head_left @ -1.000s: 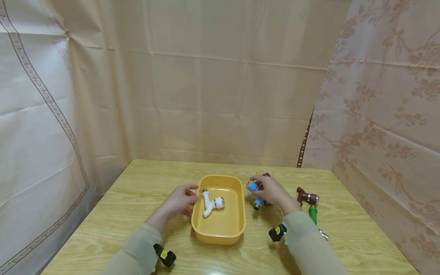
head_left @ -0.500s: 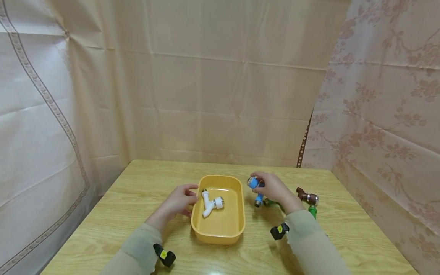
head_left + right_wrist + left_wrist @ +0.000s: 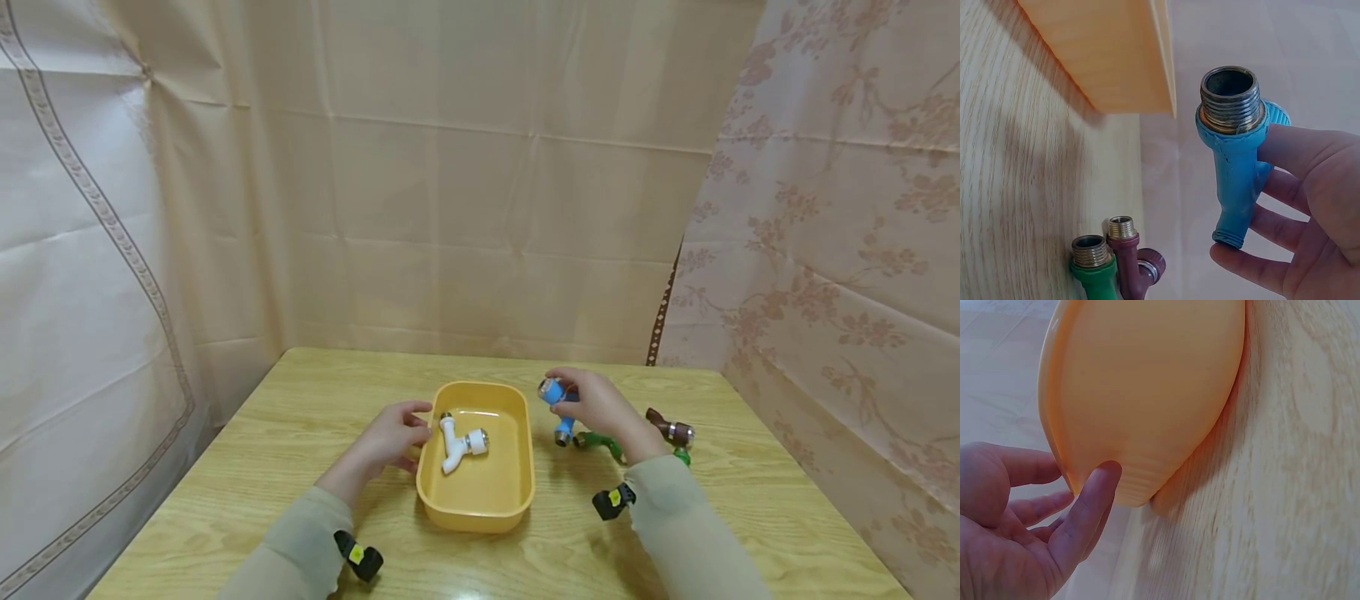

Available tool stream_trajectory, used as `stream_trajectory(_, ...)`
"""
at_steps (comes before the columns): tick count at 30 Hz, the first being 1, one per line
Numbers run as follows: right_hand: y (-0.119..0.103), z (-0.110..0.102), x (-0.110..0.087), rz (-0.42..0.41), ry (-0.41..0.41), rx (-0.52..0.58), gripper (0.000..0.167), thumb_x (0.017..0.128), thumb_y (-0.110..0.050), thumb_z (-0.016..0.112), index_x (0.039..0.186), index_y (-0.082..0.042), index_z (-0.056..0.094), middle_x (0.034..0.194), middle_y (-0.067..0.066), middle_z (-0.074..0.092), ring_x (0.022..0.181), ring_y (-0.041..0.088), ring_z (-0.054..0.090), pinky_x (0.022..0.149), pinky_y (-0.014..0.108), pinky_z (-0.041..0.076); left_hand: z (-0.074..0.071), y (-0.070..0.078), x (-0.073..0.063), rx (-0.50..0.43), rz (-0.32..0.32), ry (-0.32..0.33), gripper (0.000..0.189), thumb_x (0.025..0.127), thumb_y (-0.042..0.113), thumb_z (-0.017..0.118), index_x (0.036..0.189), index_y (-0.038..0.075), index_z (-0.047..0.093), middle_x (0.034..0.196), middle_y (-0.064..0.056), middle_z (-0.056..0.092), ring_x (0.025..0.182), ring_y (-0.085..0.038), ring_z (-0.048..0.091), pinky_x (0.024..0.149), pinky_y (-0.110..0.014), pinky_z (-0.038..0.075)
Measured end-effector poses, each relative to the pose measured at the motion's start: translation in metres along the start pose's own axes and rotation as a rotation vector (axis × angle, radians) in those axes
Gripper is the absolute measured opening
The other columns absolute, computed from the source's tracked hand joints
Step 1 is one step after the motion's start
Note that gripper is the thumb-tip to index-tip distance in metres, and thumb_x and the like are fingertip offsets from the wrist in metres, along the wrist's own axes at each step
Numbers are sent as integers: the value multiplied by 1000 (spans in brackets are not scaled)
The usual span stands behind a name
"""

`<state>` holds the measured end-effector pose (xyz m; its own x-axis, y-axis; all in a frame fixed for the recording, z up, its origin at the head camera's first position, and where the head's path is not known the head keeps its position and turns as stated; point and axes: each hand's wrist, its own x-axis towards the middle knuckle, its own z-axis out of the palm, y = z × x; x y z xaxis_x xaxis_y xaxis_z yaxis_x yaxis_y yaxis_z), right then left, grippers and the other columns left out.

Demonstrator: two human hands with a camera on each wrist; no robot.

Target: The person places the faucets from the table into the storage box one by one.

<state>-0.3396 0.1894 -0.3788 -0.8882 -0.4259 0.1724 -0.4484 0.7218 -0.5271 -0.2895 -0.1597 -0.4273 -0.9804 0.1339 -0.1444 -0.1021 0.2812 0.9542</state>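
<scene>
Beige curtain (image 3: 480, 208) backs table (image 3: 315, 392); right hand (image 3: 600, 407) grips blue tap (image 3: 1235, 175), left (image 3: 386, 437), relaxed, touches tub (image 3: 480, 522).

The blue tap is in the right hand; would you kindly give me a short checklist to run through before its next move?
1. Right hand holding the blue tap: ok.
2. Blue tap raised off the table: ok.
3. Blue tap above the tray: not ok, it is to the right.
4. Space in the tray beside the white tap: ok.
5. Left hand firmly gripping the tray: cannot tell.
</scene>
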Motion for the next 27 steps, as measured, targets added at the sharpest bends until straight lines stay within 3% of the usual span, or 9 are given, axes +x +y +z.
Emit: stream_trajectory(27,-4,3,2,-50,1,-22,53,92,-14,77,142,-11,59,125,11,67,115,30,63,94,47,55,-1,-3,3,3,20,-8,51,97,4,64,147,4,50,109,-15,58,83,-26,64,58,-40,61)
